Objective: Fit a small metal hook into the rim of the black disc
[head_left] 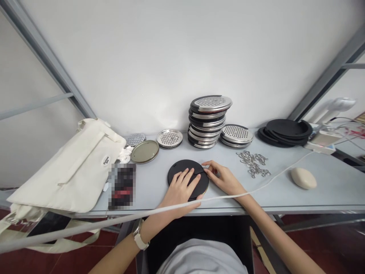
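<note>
A round black disc [178, 166] lies on the grey table in front of me, with a thin gold-coloured rim showing at its lower right. My left hand [182, 186] rests flat on top of it, fingers spread, thumb near its front edge. At the disc's right edge, my right hand [224, 177] pinches thumb and forefinger around a small metal clip [202, 166], mostly hidden by the fingertips. A loose pile of similar silver clips [252, 163] lies to the right of that hand.
Behind the disc stands a tall stack of round metal graters [209, 123], with a shorter grater stack [236, 135] beside it. Black round covers [288, 131] and a beige mouse [303, 178] are right. Olive discs [145, 151] and a cream bag [68, 167] are left. A white cable [273, 179] crosses the foreground.
</note>
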The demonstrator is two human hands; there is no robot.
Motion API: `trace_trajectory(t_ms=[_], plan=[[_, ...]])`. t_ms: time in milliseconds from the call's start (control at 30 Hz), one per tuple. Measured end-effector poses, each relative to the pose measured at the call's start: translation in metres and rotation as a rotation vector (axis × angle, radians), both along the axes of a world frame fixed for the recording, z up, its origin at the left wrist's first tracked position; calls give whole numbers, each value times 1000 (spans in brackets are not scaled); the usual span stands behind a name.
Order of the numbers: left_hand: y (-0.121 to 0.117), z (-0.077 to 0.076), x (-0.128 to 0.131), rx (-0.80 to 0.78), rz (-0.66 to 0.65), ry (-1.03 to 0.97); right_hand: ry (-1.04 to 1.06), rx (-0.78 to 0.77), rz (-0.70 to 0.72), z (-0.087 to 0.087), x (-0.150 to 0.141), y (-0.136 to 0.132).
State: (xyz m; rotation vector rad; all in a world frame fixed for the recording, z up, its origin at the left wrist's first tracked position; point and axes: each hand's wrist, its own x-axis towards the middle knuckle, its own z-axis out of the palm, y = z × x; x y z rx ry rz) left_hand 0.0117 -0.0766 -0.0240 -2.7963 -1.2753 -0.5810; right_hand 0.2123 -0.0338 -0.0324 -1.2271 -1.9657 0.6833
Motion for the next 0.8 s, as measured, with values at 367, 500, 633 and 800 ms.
trace_trajectory(t_ms=[367, 500, 633, 800], plan=[[0, -1, 1, 26, 8, -13, 21, -22, 23, 1, 0, 0], [0, -1, 1, 14, 13, -11, 11, -22, 22, 1, 0, 0], [0, 0, 1, 4, 4, 3, 2, -17, 25, 1, 0, 0], [0, 0, 0, 10, -11, 4, -6, 1, 16, 1, -1, 0]])
